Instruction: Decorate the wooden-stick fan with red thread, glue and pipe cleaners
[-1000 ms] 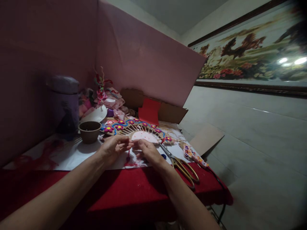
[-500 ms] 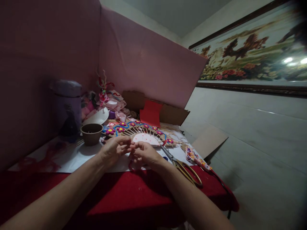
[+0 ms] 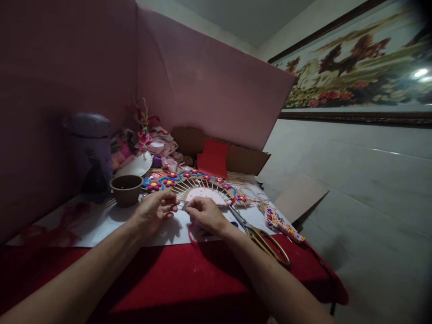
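Note:
My right hand (image 3: pixel 207 216) is closed in a pinch in front of the fan-shaped craft piece. A strand of red thread (image 3: pixel 191 233) hangs below it, and a thin tip at its fingers is too small to name. To its left, my left hand (image 3: pixel 157 209) has loosely curled fingers apart, with nothing visible in them. Just beyond both hands lies the fan-shaped craft piece (image 3: pixel 205 194), with a dotted white half-round centre, thin sticks, and a rim of pink flowers and blue cord. Gold-handled scissors (image 3: pixel 261 238) lie right of my right hand.
A brown pot (image 3: pixel 126 191) stands left of my left hand, with a purple canister (image 3: pixel 89 153) behind it. Red card (image 3: pixel 213 157) leans against cardboard (image 3: pixel 245 161) at the back. A flower-patterned strip (image 3: pixel 281 225) lies by the red-covered table's (image 3: pixel 189 274) right edge.
My hands have come apart: the left has drawn away from the right, leaving a gap between the fingertips. The red thread still hangs by the right hand. The view has shifted slightly.

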`<state>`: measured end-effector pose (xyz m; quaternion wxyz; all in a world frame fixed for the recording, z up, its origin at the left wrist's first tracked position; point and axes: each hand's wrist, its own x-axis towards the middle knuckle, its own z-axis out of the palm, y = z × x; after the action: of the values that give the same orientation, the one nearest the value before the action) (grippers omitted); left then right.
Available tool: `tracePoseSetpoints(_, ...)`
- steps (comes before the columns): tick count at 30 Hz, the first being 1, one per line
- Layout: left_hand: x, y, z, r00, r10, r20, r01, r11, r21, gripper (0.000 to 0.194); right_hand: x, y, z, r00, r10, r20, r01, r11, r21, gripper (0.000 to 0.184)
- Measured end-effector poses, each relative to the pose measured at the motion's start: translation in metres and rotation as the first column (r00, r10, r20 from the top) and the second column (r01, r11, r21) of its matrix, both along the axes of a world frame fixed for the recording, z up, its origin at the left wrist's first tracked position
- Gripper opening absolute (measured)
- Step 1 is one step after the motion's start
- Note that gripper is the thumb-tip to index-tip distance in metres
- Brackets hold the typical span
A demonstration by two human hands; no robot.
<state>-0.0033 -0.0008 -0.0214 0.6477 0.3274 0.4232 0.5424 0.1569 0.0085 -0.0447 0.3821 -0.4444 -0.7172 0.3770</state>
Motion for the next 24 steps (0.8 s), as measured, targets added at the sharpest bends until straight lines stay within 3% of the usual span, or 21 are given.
tracePoseSetpoints(4,0.003,-0.004,0.0,0.997,-0.052,-0.059,0.053,0.998,0.016,0.009,0.003,-0.003,-0.006,0.992,-0.046,-0.12,0.052,0.998,0.045,0.01)
tracePoseSetpoints(9,0.007,-0.007,-0.002,0.994,-0.091,-0.067,0.093,0.995,0.023,0.009,0.006,-0.01,-0.002,0.992,-0.095,-0.085,0.109,0.979,0.174,0.011)
tracePoseSetpoints(13,0.007,-0.007,-0.004,0.99,-0.112,-0.084,0.114,0.993,0.016,0.018,0.005,-0.012,-0.002,0.993,-0.089,-0.077,0.101,0.979,0.177,0.011)
tracePoseSetpoints(19,0.01,-0.005,-0.008,0.987,-0.132,-0.094,0.133,0.991,0.005,0.013,0.002,-0.013,-0.007,0.998,-0.046,-0.034,0.052,0.983,0.178,0.023)
tracePoseSetpoints(24,0.013,-0.006,-0.012,0.937,-0.191,-0.291,0.228,0.969,0.096,0.026,0.001,-0.015,-0.005,0.999,-0.046,-0.021,0.05,0.969,0.244,0.022)
